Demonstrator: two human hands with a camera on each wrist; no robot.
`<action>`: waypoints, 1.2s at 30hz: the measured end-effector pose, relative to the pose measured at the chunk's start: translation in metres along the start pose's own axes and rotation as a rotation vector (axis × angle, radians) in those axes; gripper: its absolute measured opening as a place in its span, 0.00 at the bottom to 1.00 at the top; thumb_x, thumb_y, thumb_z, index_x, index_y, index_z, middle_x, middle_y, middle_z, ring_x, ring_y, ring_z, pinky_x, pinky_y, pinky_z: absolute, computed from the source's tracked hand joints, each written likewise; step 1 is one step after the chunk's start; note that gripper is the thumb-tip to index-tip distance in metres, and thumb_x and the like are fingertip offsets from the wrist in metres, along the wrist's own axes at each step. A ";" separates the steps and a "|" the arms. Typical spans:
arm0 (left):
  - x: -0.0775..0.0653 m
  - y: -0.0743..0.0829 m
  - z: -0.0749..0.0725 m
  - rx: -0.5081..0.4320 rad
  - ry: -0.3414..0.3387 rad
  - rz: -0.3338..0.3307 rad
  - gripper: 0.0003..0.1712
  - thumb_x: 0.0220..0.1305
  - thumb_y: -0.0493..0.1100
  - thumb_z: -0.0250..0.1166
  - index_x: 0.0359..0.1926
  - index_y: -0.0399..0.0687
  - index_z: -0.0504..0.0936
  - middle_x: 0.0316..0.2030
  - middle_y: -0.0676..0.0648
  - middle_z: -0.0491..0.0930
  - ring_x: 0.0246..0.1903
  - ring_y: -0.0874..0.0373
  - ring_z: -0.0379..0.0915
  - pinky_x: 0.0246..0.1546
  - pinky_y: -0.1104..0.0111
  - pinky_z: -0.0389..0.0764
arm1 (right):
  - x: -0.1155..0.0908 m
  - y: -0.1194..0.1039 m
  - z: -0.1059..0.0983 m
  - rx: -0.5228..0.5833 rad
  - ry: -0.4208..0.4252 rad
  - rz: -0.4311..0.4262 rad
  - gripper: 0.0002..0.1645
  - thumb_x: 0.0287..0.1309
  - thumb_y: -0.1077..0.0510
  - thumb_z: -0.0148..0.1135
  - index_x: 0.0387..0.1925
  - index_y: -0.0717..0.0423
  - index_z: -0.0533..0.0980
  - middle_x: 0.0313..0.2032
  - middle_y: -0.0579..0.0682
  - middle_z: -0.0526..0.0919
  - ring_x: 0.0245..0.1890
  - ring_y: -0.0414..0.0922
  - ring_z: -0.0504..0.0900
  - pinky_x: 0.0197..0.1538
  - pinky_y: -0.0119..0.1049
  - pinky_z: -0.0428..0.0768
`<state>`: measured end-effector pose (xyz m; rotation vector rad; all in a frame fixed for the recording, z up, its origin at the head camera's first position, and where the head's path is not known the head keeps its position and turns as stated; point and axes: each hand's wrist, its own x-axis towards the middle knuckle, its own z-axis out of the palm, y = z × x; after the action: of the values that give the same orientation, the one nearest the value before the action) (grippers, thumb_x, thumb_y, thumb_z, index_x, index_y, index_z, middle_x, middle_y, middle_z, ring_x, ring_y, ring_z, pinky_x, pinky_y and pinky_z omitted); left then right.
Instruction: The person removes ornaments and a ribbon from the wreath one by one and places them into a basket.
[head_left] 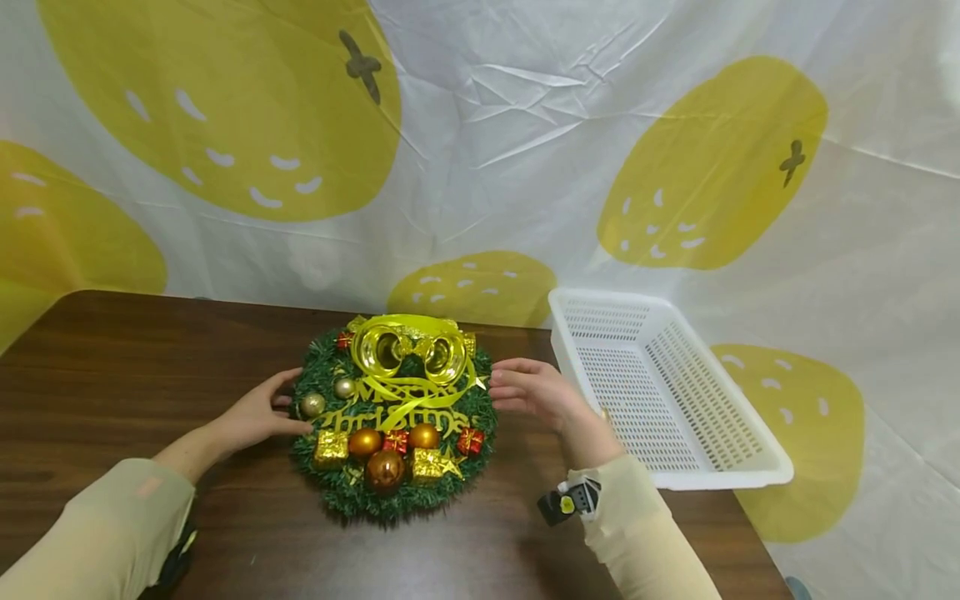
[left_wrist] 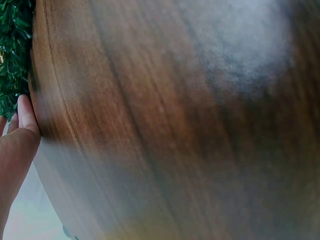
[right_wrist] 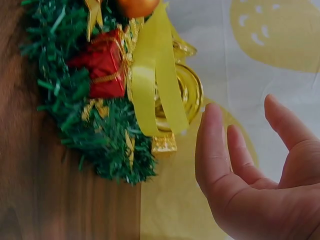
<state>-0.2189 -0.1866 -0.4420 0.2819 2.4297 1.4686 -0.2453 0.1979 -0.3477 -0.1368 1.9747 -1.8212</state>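
Note:
A green tinsel Christmas wreath [head_left: 401,504] lies on the dark wooden table. Gold bells [head_left: 378,350] and a yellow ribbon [head_left: 420,402] sit at its top, over gold "Merry Christmas" lettering. Orange and brown baubles [head_left: 385,472], gold gift boxes [head_left: 331,448] and red ones line its lower part. At the wreath's left edge, my left hand [head_left: 258,410] has its fingertips right at the tinsel, thumb and fingers spread. My right hand [head_left: 534,390] is beside the right edge with fingers loosely extended; the right wrist view shows nothing between its fingers and thumb [right_wrist: 282,122].
To the right, a white perforated plastic basket [head_left: 558,329] stands at the table's right side, close by the right forearm. Behind the table [head_left: 150,358] hangs a pale cloth [head_left: 480,192] with large yellow fruit prints.

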 end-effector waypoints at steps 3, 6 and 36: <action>-0.001 0.002 0.000 0.000 0.001 -0.002 0.58 0.54 0.44 0.70 0.72 0.33 0.39 0.67 0.23 0.43 0.61 0.26 0.54 0.56 0.44 0.71 | 0.002 0.004 0.005 0.002 -0.016 0.011 0.26 0.64 0.67 0.47 0.60 0.78 0.59 0.30 0.42 0.81 0.33 0.38 0.83 0.42 0.32 0.84; -0.002 0.003 0.000 0.002 0.001 -0.003 0.58 0.54 0.44 0.70 0.72 0.33 0.39 0.67 0.23 0.43 0.60 0.26 0.54 0.55 0.44 0.71 | 0.003 0.008 0.009 -0.011 -0.035 0.019 0.28 0.65 0.66 0.47 0.62 0.79 0.57 0.32 0.43 0.80 0.34 0.38 0.83 0.43 0.33 0.83; 0.001 -0.002 0.000 0.000 0.008 -0.003 0.59 0.53 0.46 0.70 0.72 0.34 0.39 0.67 0.24 0.43 0.61 0.27 0.54 0.56 0.44 0.71 | 0.010 0.031 0.050 -0.122 -0.088 0.057 0.24 0.62 0.63 0.56 0.57 0.72 0.67 0.50 0.66 0.77 0.37 0.42 0.82 0.47 0.40 0.84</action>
<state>-0.2195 -0.1872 -0.4435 0.2728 2.4359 1.4708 -0.2279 0.1524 -0.3816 -0.1931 2.0074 -1.6310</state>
